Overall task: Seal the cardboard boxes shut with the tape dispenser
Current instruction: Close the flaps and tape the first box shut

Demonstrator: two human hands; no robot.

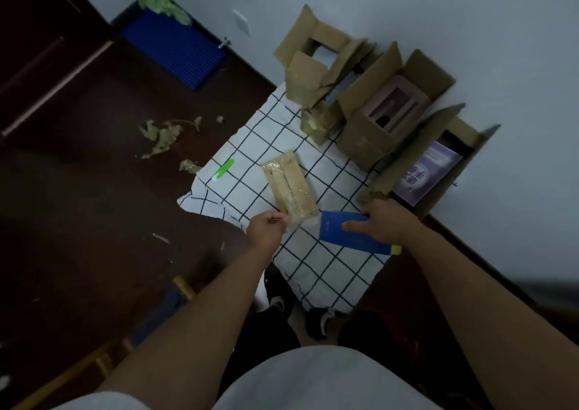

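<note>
My left hand [268, 228] pinches the near end of the small taped box [289, 187] mid-cloth while my right hand [380, 223] grips a blue tube [357, 232], so I judge sealing hasn't begun: I need the dispenser, unseen here.

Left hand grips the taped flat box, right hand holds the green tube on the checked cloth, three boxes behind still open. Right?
Not quite: in the head view the right hand holds a blue tube with a yellow cap, not green. The rest stands.
</note>
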